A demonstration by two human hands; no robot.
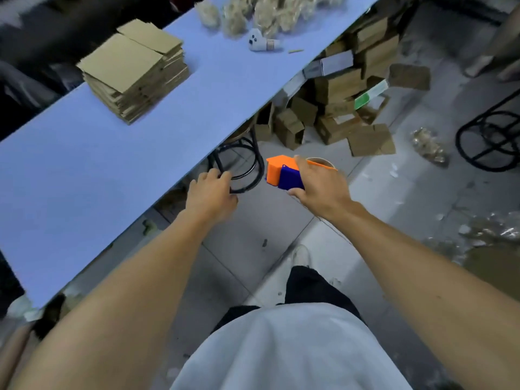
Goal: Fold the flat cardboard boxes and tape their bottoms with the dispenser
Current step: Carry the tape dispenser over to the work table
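Across the left and upper part of the frame runs a long pale-blue table (pixel 84 170), its edge slanting from lower left to upper right. Right of it, upper centre-right on the grey floor, a heap of folded cardboard boxes (pixel 346 105) lies jumbled, partly under the table edge. Upper left on the table: a stack of flat cardboard boxes (pixel 132 71), edges uneven, well apart from both hands. At the top of the table, bunches of clear-wrapped goods (pixel 267 15), blurred; just below them a small white object (pixel 260 42), identity unclear. Black round stool frame (pixel 239 167) under the table edge, frame centre.

Right hand (pixel 320 187), centre-right, fingers curled round an orange-and-blue tape dispenser (pixel 284 173), held over the floor, off the table. Left hand (pixel 211 192), centre, at the table edge, fingers loosely curled, holding nothing visible.
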